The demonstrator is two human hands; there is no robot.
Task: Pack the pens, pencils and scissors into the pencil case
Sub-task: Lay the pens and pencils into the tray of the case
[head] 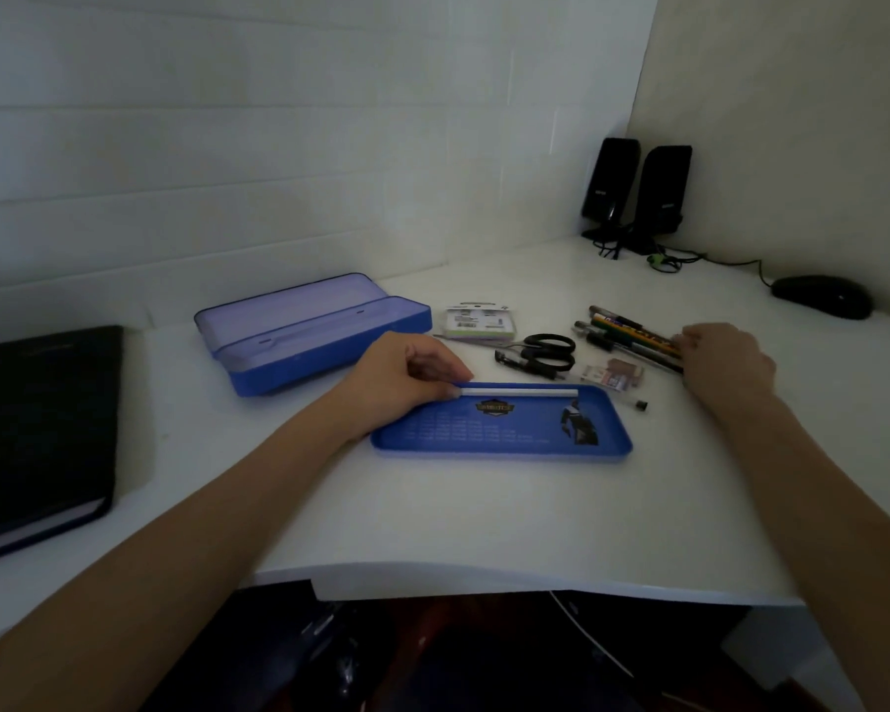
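Folder (37, 434), black, lies at the far left of the white desk (432, 516). Next along, the blue pencil case (309, 334) sits open with nothing visible inside. The left hand (407, 380) rests at the near-left corner of a flat blue tray (504, 429), its fingers curled and pinching the end of a white stick (520, 392), a pen or pencil perhaps, that lies along the tray's far rim. Beyond the tray are a small packet (476, 321), black scissors (545, 349) and a black pen (525, 363) touching them. Further right, the pens and pencils (628, 336) lie in a loose bundle, and the right hand (725, 359) grips their near ends with curled fingers. Speakers (638, 190) and a mouse (823, 295) stand in the far corner.

The bundle looks like the step in hand. I'd say the right hand should close round the whole bunch, keep it level so nothing slides out, and lay it lengthwise in the case, leaving room for the scissors.
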